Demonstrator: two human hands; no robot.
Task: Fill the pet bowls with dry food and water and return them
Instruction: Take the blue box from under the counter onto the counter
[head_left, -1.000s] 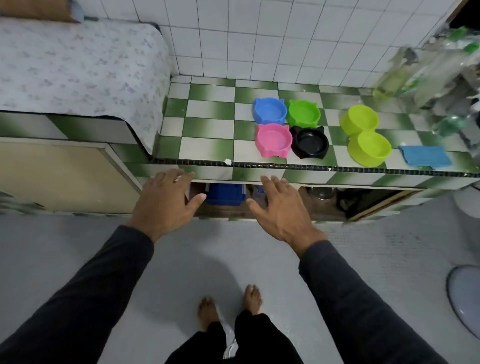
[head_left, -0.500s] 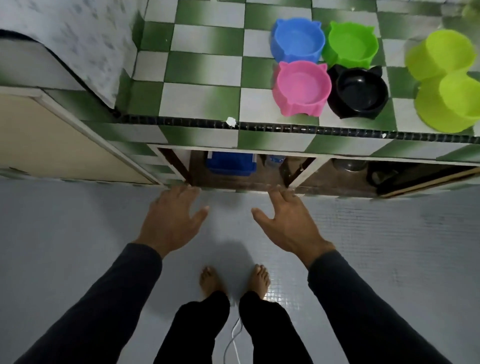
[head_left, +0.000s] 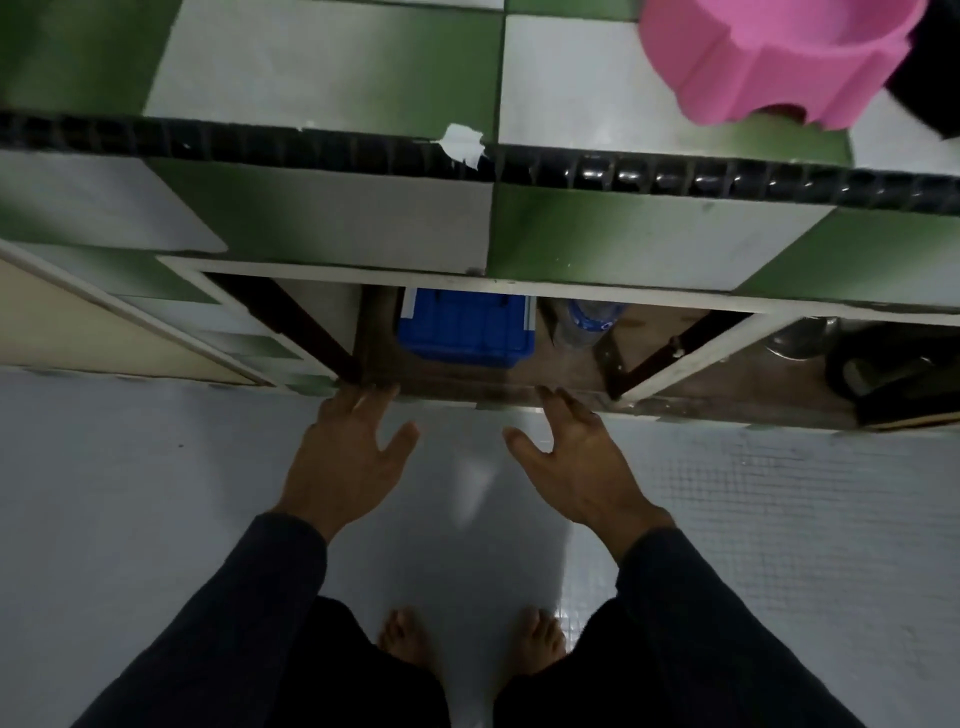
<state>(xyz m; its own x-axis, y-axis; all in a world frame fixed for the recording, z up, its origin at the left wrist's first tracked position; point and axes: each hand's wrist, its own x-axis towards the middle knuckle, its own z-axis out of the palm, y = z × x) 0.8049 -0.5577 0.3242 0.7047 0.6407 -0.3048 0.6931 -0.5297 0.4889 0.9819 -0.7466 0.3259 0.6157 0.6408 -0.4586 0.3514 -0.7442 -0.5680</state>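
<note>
A pink pet bowl sits on the green-and-white tiled counter at the top right, with the edge of a black bowl beside it. Under the counter, an open cupboard holds a blue plastic box and a clear water bottle to its right. My left hand and my right hand are low in front of that opening, both empty with fingers spread, fingertips near the cupboard's bottom edge. The other bowls are out of view.
A black beaded strip runs along the counter's front edge. Dark metal items lie in the cupboard section to the right. A beige door is at the left. My bare feet stand on the grey floor.
The view has dropped and closed in on the cupboard; most bowls have left the frame. Both hands have lowered from the counter edge to the cupboard opening, still empty.
</note>
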